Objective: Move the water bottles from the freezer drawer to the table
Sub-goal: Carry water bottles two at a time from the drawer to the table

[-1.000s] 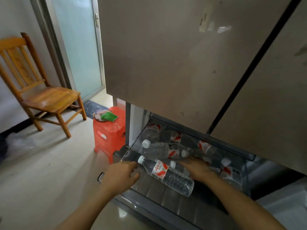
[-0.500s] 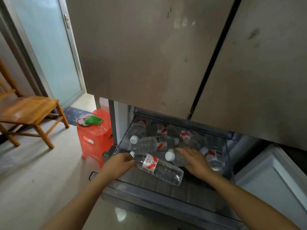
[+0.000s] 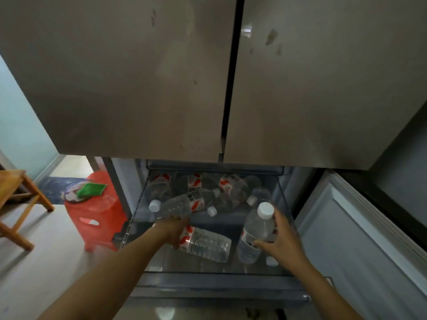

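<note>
The picture is rather dim. Daylight enters through the frosted glass door (image 3: 20, 125), far left of the fridge doors (image 3: 138, 77). These doors show a pale, soft sheen and one small glare spot beside their middle seam. Below them the freezer drawer (image 3: 208, 285) lies in shadow, and the water bottles (image 3: 196, 204) there look slightly blurred. Straight lines bend near the frame edges.

clear water bottles (image 3: 205, 244) (1 nearly upright) in open freezer drawer (image 3: 215, 277)
</note>
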The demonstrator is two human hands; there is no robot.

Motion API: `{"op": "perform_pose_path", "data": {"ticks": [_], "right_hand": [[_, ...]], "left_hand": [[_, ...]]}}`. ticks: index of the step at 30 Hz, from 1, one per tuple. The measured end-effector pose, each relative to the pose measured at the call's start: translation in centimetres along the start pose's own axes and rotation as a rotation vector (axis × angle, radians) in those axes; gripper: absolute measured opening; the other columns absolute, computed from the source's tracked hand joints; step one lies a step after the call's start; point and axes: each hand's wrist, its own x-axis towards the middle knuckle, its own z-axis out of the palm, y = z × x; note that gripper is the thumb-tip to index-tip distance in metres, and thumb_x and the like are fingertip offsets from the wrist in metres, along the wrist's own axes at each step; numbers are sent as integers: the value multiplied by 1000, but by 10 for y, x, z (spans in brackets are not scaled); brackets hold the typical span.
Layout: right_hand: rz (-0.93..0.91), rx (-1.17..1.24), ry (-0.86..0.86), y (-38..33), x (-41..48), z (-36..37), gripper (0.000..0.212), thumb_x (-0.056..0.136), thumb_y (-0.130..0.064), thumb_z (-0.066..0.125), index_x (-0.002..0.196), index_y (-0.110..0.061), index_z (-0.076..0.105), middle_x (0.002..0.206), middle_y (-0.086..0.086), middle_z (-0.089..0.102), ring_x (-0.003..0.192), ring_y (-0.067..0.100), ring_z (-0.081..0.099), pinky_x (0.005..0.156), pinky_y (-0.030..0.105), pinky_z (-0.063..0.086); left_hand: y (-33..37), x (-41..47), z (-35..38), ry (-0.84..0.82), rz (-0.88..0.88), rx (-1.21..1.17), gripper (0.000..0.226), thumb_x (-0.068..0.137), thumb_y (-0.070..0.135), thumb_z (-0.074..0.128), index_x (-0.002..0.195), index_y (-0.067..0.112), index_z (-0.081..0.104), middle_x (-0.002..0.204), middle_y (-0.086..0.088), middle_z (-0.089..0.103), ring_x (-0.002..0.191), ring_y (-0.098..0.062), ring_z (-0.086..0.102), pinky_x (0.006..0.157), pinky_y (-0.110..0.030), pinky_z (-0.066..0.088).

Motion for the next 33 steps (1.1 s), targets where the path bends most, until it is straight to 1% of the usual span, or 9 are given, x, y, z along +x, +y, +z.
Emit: {"op": "perform_pose_path", "data": {"ticks": [4, 7, 14, 17, 22, 25, 28, 31, 33], "right_hand": [[1, -6, 1, -4, -1, 3, 96, 67, -11, 79, 142, -22, 20, 140, 7, 33, 131, 22, 34, 108, 37, 33], [-4, 39, 2, 0, 1, 3, 100, 66, -11, 80, 138, -33, 13, 142, 2, 31, 132, 17, 32, 110, 35, 30], [-70, 154, -28, 2, 8, 8, 96, 67, -2, 77, 131, -33, 12, 126, -24, 31, 120, -3, 33, 87, -7, 24], [-86, 164, -38, 7, 10, 9, 99, 66, -2, 78, 129, -39, 12, 125, -28, 31, 118, -8, 34, 90, -4, 25], [-69, 165, -44, 11, 13, 11, 96, 64, -6, 81, 134, -35, 21, 128, -19, 41, 121, 3, 41, 101, 15, 35], [-60, 146, -53, 15, 13, 12, 101, 59, -24, 81, 141, -24, 24, 134, -3, 45, 123, 12, 45, 105, 37, 40], [-53, 135, -51, 17, 14, 12, 106, 53, -37, 79, 142, -28, 21, 135, -3, 44, 125, 13, 44, 106, 40, 39], [-75, 140, -47, 16, 14, 13, 101, 57, -29, 82, 139, -33, 23, 129, -11, 45, 121, 8, 45, 106, 36, 39], [-92, 161, -40, 16, 15, 13, 96, 62, -13, 82, 135, -32, 23, 121, -23, 43, 114, 1, 46, 104, 29, 38]], "left_hand": [[-7, 3, 8, -3, -39, 26, 78, 74, 25, 72, 138, 23, 28, 143, -9, 36, 132, -28, 35, 110, -42, 30], [-10, 1, 11, 11, -48, 54, 80, 72, 30, 73, 137, 25, 28, 143, -7, 37, 132, -27, 35, 111, -41, 28], [-10, -20, -5, -19, 3, -3, 70, 72, 40, 71, 133, 28, 38, 134, -1, 48, 124, -19, 45, 106, -35, 34], [-3, -33, -27, 7, -18, 103, 67, 70, 47, 70, 127, 25, 45, 128, 0, 55, 115, -18, 53, 99, -31, 42], [19, -58, -76, 71, -6, 428, 72, 69, 50, 70, 129, 20, 44, 123, -5, 56, 110, -23, 53, 90, -35, 47], [36, -68, -88, 62, 41, 644, 76, 71, 47, 69, 134, 17, 39, 131, -10, 49, 119, -29, 42, 96, -41, 38], [47, -72, -87, 32, 26, 714, 76, 74, 46, 68, 137, 15, 37, 135, -12, 45, 122, -30, 40, 100, -42, 34], [49, -76, -86, 200, 134, 663, 66, 78, 44, 65, 133, 16, 41, 129, -10, 51, 117, -29, 44, 98, -41, 38], [42, -80, -79, 500, 324, 558, 65, 68, 45, 73, 122, 17, 51, 116, -7, 60, 101, -25, 55, 79, -36, 51]]}}
